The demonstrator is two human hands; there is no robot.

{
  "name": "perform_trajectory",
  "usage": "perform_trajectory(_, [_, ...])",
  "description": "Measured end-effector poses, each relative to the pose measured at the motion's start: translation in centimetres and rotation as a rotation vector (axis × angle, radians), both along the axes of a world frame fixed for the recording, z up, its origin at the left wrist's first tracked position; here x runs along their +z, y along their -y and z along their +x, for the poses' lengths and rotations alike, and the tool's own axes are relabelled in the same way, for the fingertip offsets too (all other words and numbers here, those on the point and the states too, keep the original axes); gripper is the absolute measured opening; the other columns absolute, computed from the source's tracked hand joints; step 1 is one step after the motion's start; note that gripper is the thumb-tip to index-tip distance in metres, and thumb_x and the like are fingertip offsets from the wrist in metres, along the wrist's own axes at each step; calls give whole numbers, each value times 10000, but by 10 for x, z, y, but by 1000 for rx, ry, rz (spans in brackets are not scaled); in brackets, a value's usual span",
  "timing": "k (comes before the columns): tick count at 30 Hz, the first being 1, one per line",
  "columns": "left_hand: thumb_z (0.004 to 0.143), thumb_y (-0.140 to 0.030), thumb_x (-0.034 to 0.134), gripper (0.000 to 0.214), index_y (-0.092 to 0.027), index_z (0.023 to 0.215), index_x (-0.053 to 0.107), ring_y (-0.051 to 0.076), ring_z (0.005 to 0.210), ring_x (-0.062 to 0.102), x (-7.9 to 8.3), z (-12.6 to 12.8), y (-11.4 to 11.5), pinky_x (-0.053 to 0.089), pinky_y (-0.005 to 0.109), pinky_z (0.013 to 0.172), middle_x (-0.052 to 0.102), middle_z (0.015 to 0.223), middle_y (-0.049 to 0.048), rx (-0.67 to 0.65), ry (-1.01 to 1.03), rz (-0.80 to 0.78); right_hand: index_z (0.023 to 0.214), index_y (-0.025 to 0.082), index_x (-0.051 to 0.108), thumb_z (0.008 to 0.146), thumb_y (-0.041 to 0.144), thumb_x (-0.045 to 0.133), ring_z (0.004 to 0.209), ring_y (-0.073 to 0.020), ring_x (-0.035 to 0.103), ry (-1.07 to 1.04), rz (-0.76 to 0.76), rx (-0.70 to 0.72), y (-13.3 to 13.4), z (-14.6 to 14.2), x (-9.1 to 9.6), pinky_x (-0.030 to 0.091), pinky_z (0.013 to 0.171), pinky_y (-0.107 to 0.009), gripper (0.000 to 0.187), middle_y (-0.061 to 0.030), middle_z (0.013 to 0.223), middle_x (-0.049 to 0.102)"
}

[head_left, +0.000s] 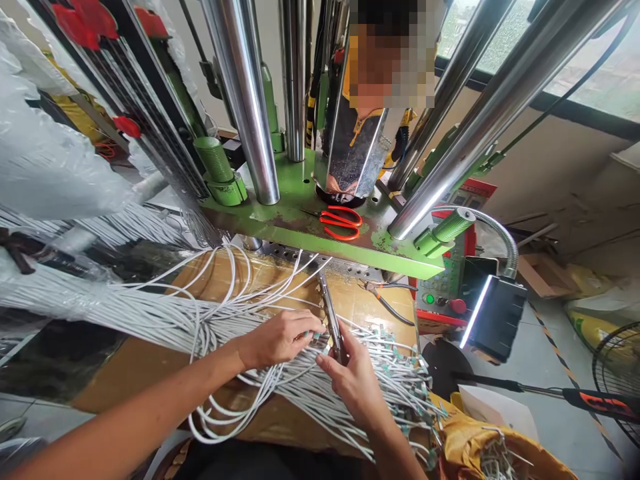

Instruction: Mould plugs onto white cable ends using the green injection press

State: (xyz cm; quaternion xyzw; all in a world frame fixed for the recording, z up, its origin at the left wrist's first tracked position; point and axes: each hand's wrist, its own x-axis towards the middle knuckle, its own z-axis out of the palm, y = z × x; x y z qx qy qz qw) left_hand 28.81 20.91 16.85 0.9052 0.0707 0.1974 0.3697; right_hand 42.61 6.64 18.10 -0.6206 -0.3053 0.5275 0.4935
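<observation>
My right hand [354, 373] grips the near end of a dark metal bar [329, 301] that carries small brass-coloured pieces along its left side. Its far end reaches the machine's edge. Close to the bar's left side, my left hand [286, 337] has its fingertips pinched together near a small green cable connector [317, 337]. Whether the fingers grip that connector is too small to tell. Under both hands spreads a large bundle of white cables [165, 313], many ending in small green-and-metal connectors [390, 350] at the right. Several cables loop up toward the bar.
A green machine plate [280, 223] with steel columns [240, 93] stands ahead, red-handled scissors [343, 221] on it. Side cutters [387, 300] lie on the cardboard [400, 310]. To the right are a lamp [493, 320], a control panel [440, 287] and a yellow bag [480, 440]. Another person stands behind the machine.
</observation>
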Motion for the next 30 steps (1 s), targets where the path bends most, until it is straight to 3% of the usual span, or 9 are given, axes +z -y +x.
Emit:
perform_trajectory(5, [830,-134,523,249,-181,952,735,174,846,673,5,6,-5,513,286,804,739,910,69,77,-41,-210,1240,228,508,778,287,668,483,-52,281,-22,-30,-25,-2,-1,-1,247,399,-166,492,90,648,388])
perform_trajectory(9, [800,-282,643,253,-170,999,754,212,910,682,14,5,-9,528,325,845,750,978,77,296,-125,-747,1275,216,493,745,307,695,452,-43,271,-36,-46,-49,-4,-3,2,243,378,-164,575,97,636,390])
perform_trajectory(12, [780,-342,705,403,-135,1126,704,215,938,678,16,-5,-13,505,344,910,743,1015,105,322,-117,-1090,1287,216,487,724,319,705,440,-41,265,-53,-57,-56,-5,-3,5,240,358,-158,612,103,624,389])
perform_trajectory(15, [805,-337,698,396,-138,1148,692,183,918,668,15,-16,-17,474,322,937,743,970,103,285,-89,-1233,1299,228,481,717,306,706,441,-43,280,-59,-59,-59,-5,-3,5,252,350,-153,629,104,625,393])
perform_trajectory(17, [813,-326,689,340,-139,1097,710,159,843,665,14,-19,-17,487,299,893,738,902,88,335,-25,-1293,1290,227,490,715,297,707,448,-46,291,-53,-51,-66,-5,-3,4,260,348,-152,619,104,623,395])
perform_trajectory(19, [819,-327,679,304,-142,1058,712,155,799,662,15,-19,-16,503,295,839,729,912,90,379,32,-1321,1285,219,494,715,297,707,446,-47,294,-52,-41,-65,-5,-3,4,265,342,-153,613,103,622,395])
perform_trajectory(22, [844,-366,634,331,-139,1078,686,203,913,663,19,-15,-13,503,331,851,703,1063,137,292,-7,-1279,1298,216,476,718,313,711,434,-44,298,-58,-41,-63,-4,-3,4,276,333,-158,634,102,632,403])
perform_trajectory(25, [806,-354,669,423,-149,1175,642,229,1035,625,23,-12,-12,474,347,912,686,1114,124,209,-142,-1054,1298,220,471,717,312,718,437,-41,302,-72,-46,-74,-4,-3,3,277,342,-156,638,102,638,411])
perform_trajectory(30, [801,-383,643,373,-152,1089,699,191,834,630,22,-10,-14,489,307,782,700,891,58,257,-273,-769,1311,230,465,714,292,717,441,-39,282,-108,-52,-75,-4,-2,2,255,342,-152,651,108,627,395])
